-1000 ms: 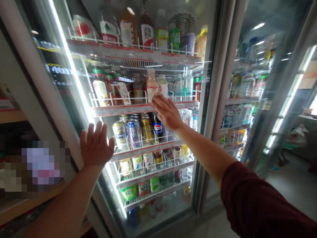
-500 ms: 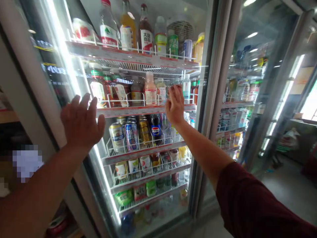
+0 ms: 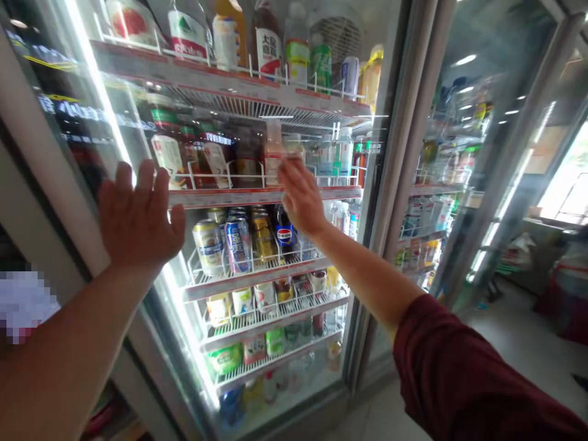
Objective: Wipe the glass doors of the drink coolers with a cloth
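Observation:
My left hand [image 3: 140, 217] is raised with its fingers spread, over the left part of the cooler's glass door and its bright light strip. It holds nothing. My right hand [image 3: 303, 196], a little blurred, reaches in front of the second shelf with its fingers stretched out and nothing visible in it. It overlaps a pink drink bottle [image 3: 274, 156] and hides part of the shelf edge. Whether either palm touches the glass I cannot tell. Below my right hand stands a Pepsi bottle [image 3: 285, 233], beside several cans such as a blue can [image 3: 237, 245].
The drinks cooler [image 3: 353, 343] has several wire shelves of bottles, cans and cups. Reflections lie across its glass. On the right is a second glass-door cooler [image 3: 432, 190]; grey floor [image 3: 376, 404] shows below. A blurred-out patch [image 3: 25, 300] lies at the left edge.
My right hand has swept left, from the clear bottles to the pink bottle. My left hand stays spread and appears slightly farther left. The view has shifted closer to the shelves.

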Demonstrator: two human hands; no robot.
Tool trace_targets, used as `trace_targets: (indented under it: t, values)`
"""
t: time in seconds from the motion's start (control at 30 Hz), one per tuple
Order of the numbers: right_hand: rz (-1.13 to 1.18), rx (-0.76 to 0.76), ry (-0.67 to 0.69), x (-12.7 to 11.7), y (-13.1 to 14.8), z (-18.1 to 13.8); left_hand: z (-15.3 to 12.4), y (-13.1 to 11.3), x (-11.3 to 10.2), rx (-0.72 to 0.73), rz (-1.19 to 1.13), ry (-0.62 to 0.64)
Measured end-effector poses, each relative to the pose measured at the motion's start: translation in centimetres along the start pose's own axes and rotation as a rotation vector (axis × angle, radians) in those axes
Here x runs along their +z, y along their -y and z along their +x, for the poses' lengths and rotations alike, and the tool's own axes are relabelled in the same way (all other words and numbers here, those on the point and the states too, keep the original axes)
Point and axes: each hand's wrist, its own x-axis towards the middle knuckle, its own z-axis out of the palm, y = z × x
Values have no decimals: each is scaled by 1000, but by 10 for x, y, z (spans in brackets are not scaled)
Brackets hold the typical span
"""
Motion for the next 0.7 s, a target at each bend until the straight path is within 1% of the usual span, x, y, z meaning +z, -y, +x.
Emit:
trace_targets:
  t: [0.03, 0.07, 0.1, 0.13, 0.17, 0.23, 0.27, 0.3, 0.33, 0.37, 0.4, 0.47, 0.53, 0.57, 0.6, 0.7]
  values:
    - [21, -83, 100, -4, 9, -3, 0, 0, 0, 3, 1, -4]
    - [46, -136, 167, -8, 13, -4, 0, 0, 0, 4, 0, -8]
    - [72, -143, 183, -11, 11, -1, 0, 0, 0, 0, -2, -8]
    - [97, -106, 150, -14, 4, 4, 0, -2, -1, -9, -3, -6]
    - [122, -33, 75, -14, -8, 12, 0, -4, -2, -24, -2, -1]
    - [158, 138, -119, -11, -35, 30, 1, -10, -5, -64, 7, 24]
    - [164, 197, -182, -8, -44, 38, 1, -13, -7, -88, 16, 40]
    - [164, 237, -227, -4, -48, 42, 2, -16, -9, -111, 25, 54]
    - [163, 251, -244, -1, -45, 44, 3, -19, -11, -128, 32, 66]
    - [163, 234, -230, 2, -37, 42, 3, -21, -13, -140, 35, 74]
    - [169, 186, -187, 3, -24, 39, 4, -23, -15, -146, 33, 79]
    - [195, 38, -46, 1, 3, 31, 5, -25, -17, -157, 19, 93]
    - [227, -72, 67, -4, 15, 29, 6, -27, -19, -183, 2, 120]
    - [237, -76, 78, -6, 13, 33, 6, -27, -19, -196, -7, 134]
    - [240, -42, 55, -7, 6, 39, 7, -27, -20, -207, -17, 145]
    - [222, 143, -96, -4, -19, 59, 8, -27, -20, -223, -31, 161]
